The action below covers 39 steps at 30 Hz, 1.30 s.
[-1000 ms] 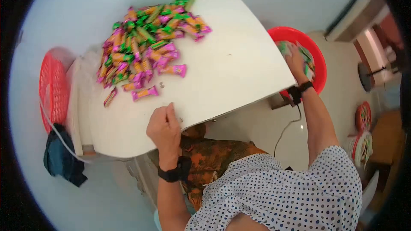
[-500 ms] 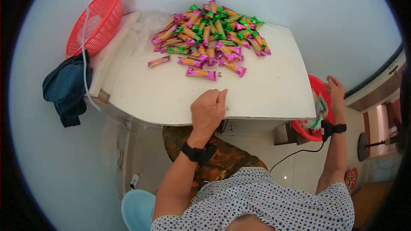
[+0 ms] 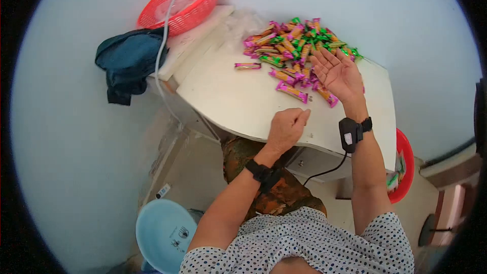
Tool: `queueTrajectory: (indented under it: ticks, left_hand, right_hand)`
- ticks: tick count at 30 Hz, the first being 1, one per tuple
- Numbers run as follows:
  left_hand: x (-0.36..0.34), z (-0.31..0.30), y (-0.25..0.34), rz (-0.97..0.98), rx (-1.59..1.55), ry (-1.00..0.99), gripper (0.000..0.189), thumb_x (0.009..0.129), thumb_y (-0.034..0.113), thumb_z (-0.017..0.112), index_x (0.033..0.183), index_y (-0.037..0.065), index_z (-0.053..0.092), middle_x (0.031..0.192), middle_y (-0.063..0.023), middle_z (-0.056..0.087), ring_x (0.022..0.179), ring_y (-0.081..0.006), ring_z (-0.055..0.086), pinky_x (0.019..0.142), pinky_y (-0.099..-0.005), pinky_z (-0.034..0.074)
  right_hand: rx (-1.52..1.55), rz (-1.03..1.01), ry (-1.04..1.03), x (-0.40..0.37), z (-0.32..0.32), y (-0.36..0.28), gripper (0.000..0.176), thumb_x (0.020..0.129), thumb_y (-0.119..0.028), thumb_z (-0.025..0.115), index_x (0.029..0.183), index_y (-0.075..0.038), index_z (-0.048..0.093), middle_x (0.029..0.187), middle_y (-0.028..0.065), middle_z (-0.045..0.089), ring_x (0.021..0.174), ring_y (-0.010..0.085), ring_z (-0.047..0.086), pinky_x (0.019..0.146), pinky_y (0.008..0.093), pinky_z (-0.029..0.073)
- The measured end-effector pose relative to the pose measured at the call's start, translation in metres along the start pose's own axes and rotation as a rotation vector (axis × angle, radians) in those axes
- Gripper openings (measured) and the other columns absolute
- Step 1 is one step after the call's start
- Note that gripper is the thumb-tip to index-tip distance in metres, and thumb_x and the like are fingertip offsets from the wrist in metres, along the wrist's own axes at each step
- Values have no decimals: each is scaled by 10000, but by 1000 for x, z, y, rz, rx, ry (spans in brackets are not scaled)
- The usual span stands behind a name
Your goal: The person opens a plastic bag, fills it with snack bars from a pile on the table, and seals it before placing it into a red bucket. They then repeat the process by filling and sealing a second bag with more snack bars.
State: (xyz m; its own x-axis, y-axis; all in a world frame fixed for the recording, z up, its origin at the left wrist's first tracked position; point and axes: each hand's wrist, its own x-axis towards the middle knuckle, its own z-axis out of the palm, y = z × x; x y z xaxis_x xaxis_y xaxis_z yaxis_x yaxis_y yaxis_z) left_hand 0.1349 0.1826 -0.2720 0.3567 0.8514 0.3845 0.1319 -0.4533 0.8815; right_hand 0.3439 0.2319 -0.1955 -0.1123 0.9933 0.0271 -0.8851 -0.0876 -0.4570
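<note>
A heap of small wrapped snack packets (image 3: 284, 45), in pink, green and orange wrappers, lies at the back of the white table (image 3: 233, 101). My right hand (image 3: 339, 75) is held over the heap's right side, palm turned up and fingers spread. Nothing shows in that palm, and it hides some packets. By the table's front edge, my left hand (image 3: 287, 128) is curled with its back toward me; what it may hold is hidden. A pink-ended packet (image 3: 292, 92) lies just beyond it, and another packet (image 3: 247, 66) sits apart on the left.
At the back left is a red basket (image 3: 198, 18) with clear plastic inside. Dark blue cloth (image 3: 129, 53) hangs by a white cable (image 3: 161, 61). Below the table's right side is a red tub (image 3: 406, 182) containing packets. A light-blue basin (image 3: 157, 238) is at lower left.
My right hand has moved from above the red tub, left and up to the packet heap, and now lies open. My left hand stays curled at the table edge. The view has shifted.
</note>
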Motion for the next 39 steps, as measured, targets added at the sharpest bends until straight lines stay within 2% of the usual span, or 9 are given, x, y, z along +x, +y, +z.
queueTrajectory:
  ticks: [6,15,19,24,27,33,34,37,39]
  left_hand:
    - [1,-2,11,42,129,-3,420,959,254,602,663,-35,526,587,-173,519,509,-247,456,530,-393,395]
    - [3,-10,9,-70,34,-114,387,975,258,593,709,-22,607,600,-92,565,565,-145,496,566,-334,427]
    - [4,-25,12,-107,-25,-268,337,984,229,582,755,-14,628,657,-51,585,640,-100,525,596,-293,433]
    - [0,-68,16,-183,-28,-260,287,992,221,573,840,-8,656,723,4,609,694,-78,539,618,-263,441]
    - [5,-105,19,-240,124,-244,311,1007,244,562,842,-1,661,727,19,607,711,-69,544,636,-261,452]
    - [21,-185,13,-405,285,-131,388,1029,331,529,830,38,689,700,18,613,664,-54,559,600,-231,447]
    - [26,-198,6,-345,271,-125,410,1025,363,528,824,47,695,684,26,616,636,-51,562,564,-226,433]
    - [43,-225,25,-423,379,-100,396,1004,308,568,785,-1,681,657,-16,616,644,-77,570,615,-246,463]
    - [60,-238,32,-392,423,-100,400,1004,320,572,785,4,684,655,-8,615,642,-77,575,619,-245,469]
  right_hand:
    - [68,34,-102,35,-39,22,422,1016,-310,514,1243,40,577,1238,227,627,1166,377,606,952,469,539]
    - [-104,109,-241,36,-49,24,448,1016,-334,495,1247,40,582,1177,219,670,1066,352,673,927,446,558]
    - [-191,202,-254,37,-44,36,460,1011,-318,495,1278,50,565,1164,213,678,1015,336,694,888,433,575]
    - [-188,180,-291,32,-31,40,441,1003,-284,503,1274,60,560,1161,216,677,995,335,700,864,412,588]
    - [-223,166,-274,32,-26,41,437,999,-287,511,1266,55,566,1157,215,677,977,334,704,854,408,590]
    - [-314,268,-263,29,-18,59,417,987,-293,542,1228,45,586,1127,219,677,948,332,709,827,415,594]
    - [-326,279,-287,29,-19,63,411,984,-290,550,1223,43,588,1120,219,678,946,331,710,826,416,593]
    - [-349,301,-319,29,-14,69,430,976,-294,570,1241,44,577,1118,216,676,949,325,710,848,423,586]
    - [-380,305,-319,30,-18,70,448,987,-296,547,1270,51,554,1139,221,669,963,332,705,862,432,583]
